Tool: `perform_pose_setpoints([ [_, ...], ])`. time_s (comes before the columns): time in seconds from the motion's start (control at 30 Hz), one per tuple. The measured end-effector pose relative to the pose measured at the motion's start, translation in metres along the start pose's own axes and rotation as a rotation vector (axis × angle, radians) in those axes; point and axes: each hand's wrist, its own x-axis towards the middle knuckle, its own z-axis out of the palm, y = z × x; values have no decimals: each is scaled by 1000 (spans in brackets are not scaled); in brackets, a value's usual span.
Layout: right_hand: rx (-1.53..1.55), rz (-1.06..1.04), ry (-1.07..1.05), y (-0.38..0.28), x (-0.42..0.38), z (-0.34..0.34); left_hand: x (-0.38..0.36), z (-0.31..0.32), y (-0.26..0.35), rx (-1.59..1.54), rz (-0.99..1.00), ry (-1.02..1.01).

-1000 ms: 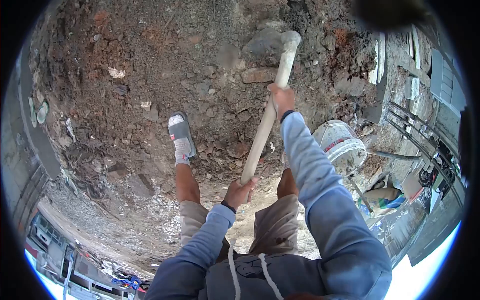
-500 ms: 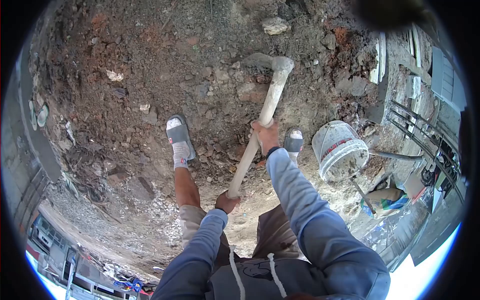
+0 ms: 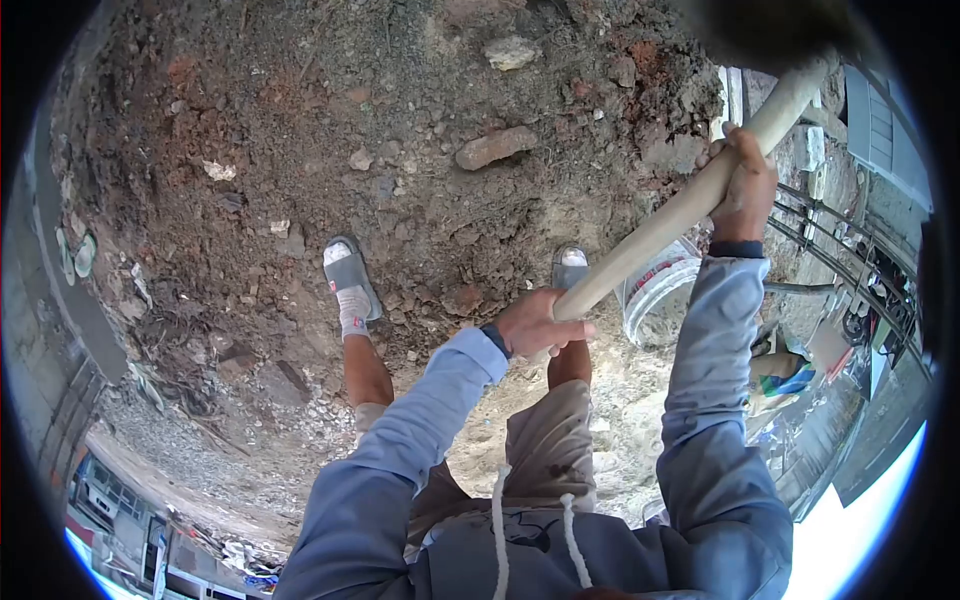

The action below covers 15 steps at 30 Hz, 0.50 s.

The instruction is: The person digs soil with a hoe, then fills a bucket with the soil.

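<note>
I had both hands wrapped around a long wooden handle (image 3: 680, 210). My left hand (image 3: 535, 325) clenched its lower end, just above my knees, and my right hand (image 3: 745, 185) gripped it higher up, near the top right of the view. The handle ran slanting from lower left to upper right, lifted off the ground; its head went out of sight at the dark upper edge, so I could not tell what kind of tool it was, a pick or hoe perhaps.

Below the handle lay rough brown dirt (image 3: 300, 150) scattered with stones, with one long reddish stone (image 3: 497, 146) lying well ahead of my feet and a paler one (image 3: 510, 52) farther up. My left foot in a grey sandal (image 3: 350, 275) stood on the dirt, and my other sandal (image 3: 570, 265) showed just beside the left hand. A white bucket (image 3: 655, 295) stood just right of that foot, partly hidden behind the handle and my right sleeve (image 3: 705, 340).
</note>
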Motion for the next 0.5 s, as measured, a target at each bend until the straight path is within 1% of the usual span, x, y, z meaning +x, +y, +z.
perform_pose_setpoints([
  [0.07,39,33,51,7,23,15,4,-19,6,-303,35,-97],
  [0.1,90,90,13,25,26,28,-2,-23,-6,-315,30,-93],
  [0.13,46,154,8,60,29,41,-14,-26,-26,-433,-20,-14],
  [0.17,-53,222,-3,96,14,62,-29,-28,-49,-548,-69,70],
  [0.2,-99,397,-9,163,1,80,-54,-14,-86,-746,-186,116],
  [0.23,-199,555,-73,241,-21,95,-82,5,-107,-708,-243,321],
  [0.27,-250,580,-80,282,-51,107,-103,14,-121,-801,-312,361],
  [0.3,-382,545,-125,290,-65,122,-116,21,-131,-912,-378,409],
  [0.33,-518,622,-243,304,-66,132,-119,31,-113,-1002,-396,430],
  [0.37,-622,609,-324,313,-64,135,-122,41,-103,-1085,-377,433],
  [0.4,-707,578,-400,304,-62,145,-123,42,-94,-1146,-344,434],
  [0.43,-712,659,-405,304,-59,147,-124,42,-85,-1125,-369,438],
  [0.5,-737,634,-428,334,-47,147,-125,41,-73,-1115,-357,456],
])
